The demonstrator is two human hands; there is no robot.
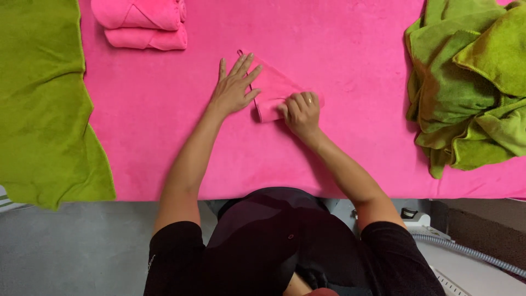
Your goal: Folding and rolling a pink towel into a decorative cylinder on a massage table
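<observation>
We see our left hand [234, 87] pressed flat and our right hand [300, 111] pinching the folded pink cloth [274, 87] mid-desk [339, 49], its underside hidden, open pink surface around, green towels [471, 82] cut off right.

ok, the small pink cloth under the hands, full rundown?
The small pink cloth looks like soft terry, folded into a compact wedge with a small loop at its far corner. It lies flat mid-table on the pink cover. The left hand presses flat on its left edge; the right hand pinches its near edge.
</observation>
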